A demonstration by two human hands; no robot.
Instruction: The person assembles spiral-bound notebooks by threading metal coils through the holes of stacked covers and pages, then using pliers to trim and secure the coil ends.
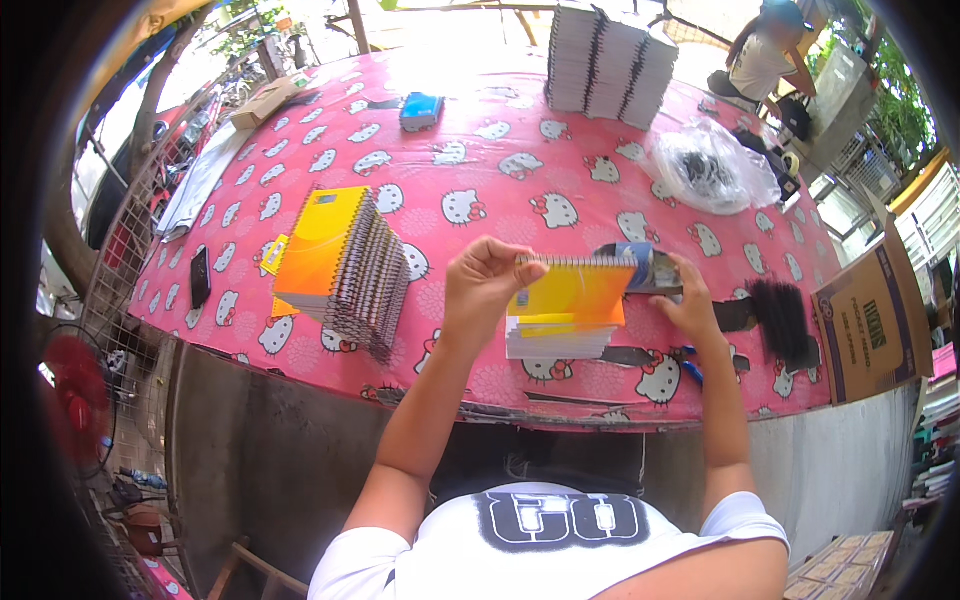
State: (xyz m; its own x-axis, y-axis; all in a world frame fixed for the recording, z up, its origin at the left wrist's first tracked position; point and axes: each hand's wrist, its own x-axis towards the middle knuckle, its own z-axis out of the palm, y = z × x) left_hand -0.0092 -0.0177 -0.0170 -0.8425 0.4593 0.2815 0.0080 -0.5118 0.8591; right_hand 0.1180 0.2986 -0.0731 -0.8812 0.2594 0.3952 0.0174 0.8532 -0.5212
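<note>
My left hand (485, 285) pinches the upper left corner of a yellow-orange notebook (572, 287), where a dark coil runs along its top edge. The notebook sits over a stack of white-paged pads (560, 343); how many lie beneath cannot be made out. To its right, my right hand (692, 308) has thumb and fingers apart, with nothing visible between them. Beside those fingers is a blue-and-grey rounded object (645, 262), partly hidden, its kind unclear. A tall pile of coil-bound yellow notebooks (345, 265) stands to the left.
Black coils (782, 322) lie in a bunch at right, near a cardboard box (872, 315). Farther back are a clear plastic bag (712, 170), tall stacks of bound pads (610, 70) and a blue pack (421, 111). A phone (200, 276) lies left. Another person (768, 60) is beyond the table.
</note>
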